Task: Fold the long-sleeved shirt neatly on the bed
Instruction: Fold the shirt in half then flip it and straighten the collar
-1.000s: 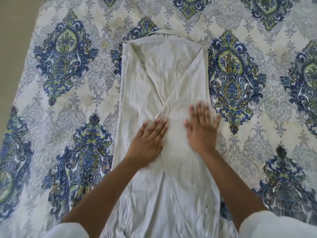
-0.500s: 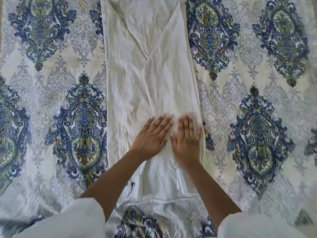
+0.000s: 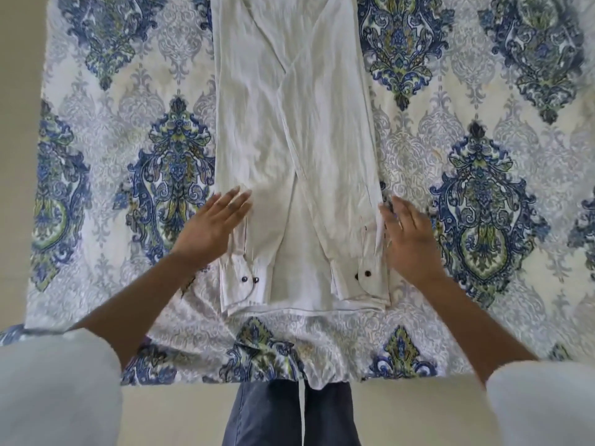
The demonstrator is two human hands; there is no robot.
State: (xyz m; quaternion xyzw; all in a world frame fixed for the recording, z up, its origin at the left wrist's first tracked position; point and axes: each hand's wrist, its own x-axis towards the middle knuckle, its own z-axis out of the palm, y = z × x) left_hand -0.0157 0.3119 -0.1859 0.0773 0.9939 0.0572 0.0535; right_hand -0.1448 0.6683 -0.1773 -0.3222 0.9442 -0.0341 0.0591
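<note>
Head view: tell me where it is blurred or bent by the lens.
Head view: the left hand and right hand are smeared by motion, as are the near sleeves; the shirt and bedspread stay fairly sharp; the wide lens bows the bed's left edge; light is soft, without glare.

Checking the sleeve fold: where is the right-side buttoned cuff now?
In the head view, the white buttoned cuff lies at the pale shirt's lower right corner, beside the right hand.

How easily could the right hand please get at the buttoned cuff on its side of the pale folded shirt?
Probably easily: the right hand lies open beside the buttoned cuff, nothing covering it on the patterned bedspread.
</note>
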